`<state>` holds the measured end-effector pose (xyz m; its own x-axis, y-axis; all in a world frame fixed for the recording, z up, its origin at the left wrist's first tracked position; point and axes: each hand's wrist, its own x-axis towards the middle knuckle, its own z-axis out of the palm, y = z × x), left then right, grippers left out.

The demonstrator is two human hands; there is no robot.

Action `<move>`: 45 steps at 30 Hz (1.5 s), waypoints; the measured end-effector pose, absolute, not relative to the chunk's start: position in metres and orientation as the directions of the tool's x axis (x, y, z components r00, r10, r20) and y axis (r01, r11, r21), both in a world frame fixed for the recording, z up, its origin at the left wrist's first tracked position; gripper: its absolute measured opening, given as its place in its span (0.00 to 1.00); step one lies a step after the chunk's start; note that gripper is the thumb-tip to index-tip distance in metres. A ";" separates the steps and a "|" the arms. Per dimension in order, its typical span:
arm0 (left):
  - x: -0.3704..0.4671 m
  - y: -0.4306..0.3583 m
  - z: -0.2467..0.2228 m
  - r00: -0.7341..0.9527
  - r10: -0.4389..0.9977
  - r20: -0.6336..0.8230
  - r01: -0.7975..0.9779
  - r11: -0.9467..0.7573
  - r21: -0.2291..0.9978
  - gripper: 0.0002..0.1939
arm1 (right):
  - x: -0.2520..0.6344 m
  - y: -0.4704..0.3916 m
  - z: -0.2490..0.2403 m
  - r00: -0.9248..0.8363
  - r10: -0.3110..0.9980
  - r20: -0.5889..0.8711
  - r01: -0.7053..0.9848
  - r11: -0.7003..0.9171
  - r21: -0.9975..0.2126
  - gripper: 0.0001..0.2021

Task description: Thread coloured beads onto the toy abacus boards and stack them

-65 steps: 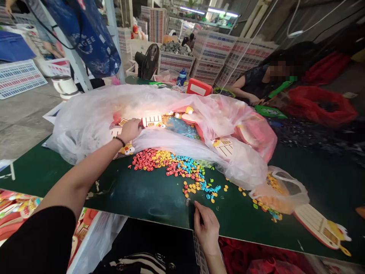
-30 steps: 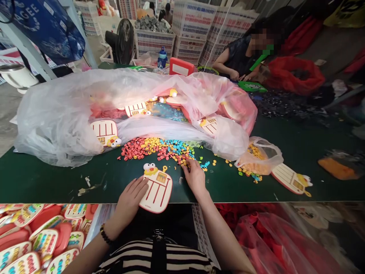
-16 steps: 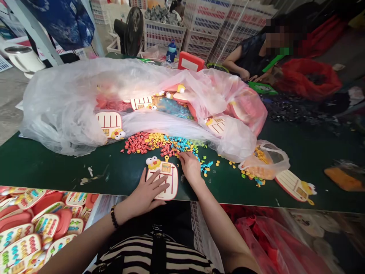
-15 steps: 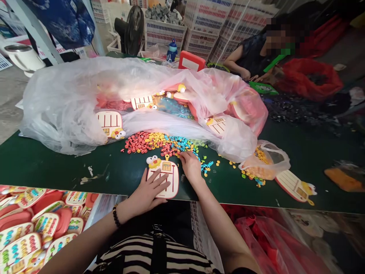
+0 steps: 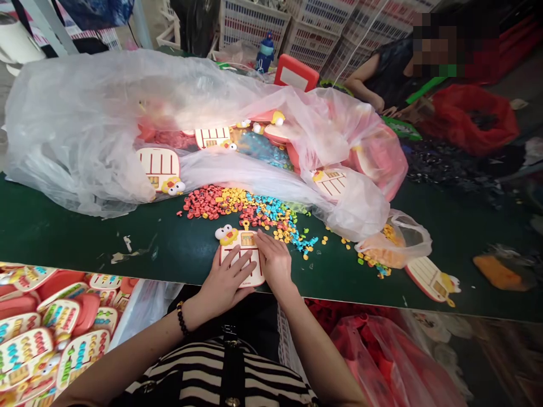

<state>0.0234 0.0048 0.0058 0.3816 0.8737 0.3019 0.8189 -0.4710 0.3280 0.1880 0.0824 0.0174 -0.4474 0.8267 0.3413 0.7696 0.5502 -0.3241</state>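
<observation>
A cream toy board with a duck-like head, dark slots and a small yellow ring lies flat on the green table. My left hand rests over its left half, fingers spread and holding nothing up. At the board's upper right edge is my right hand, its fingers pressed together and pointing down. Whatever the right fingertips pinch, if anything, is hidden. Just beyond both hands spreads a pile of small plastic pieces, with red pieces, yellow pieces and blue pieces.
A large clear plastic bag with more boards lies behind the pile. To the right are a small bag of orange pieces and another board. Finished-looking boards with coloured pieces fill the lower left. A co-worker sits across the table.
My right hand has moved from the edge of the pile to the board's right edge. My left hand stays on the board. The camera view has shifted slightly.
</observation>
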 end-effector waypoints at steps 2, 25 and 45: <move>0.023 0.005 0.006 0.391 0.873 0.291 0.820 -0.474 0.322 0.24 | 0.190 0.076 0.019 -0.470 0.831 0.297 0.780 0.549 -0.300 0.19; 0.011 0.024 0.035 0.445 0.888 0.118 0.843 -0.459 0.278 0.38 | 0.209 0.132 0.036 -0.185 0.940 0.287 0.903 0.277 -0.327 0.11; 0.004 0.012 0.005 0.348 0.857 0.381 0.813 -0.478 0.332 0.44 | 0.169 0.111 0.026 -0.267 0.901 0.341 0.704 0.424 -0.570 0.10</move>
<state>0.0044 0.0116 0.0048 0.3479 0.8568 0.3807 0.8134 -0.4777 0.3319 0.1690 0.1111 0.0264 -0.2666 0.9013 0.3415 0.7035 0.4242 -0.5702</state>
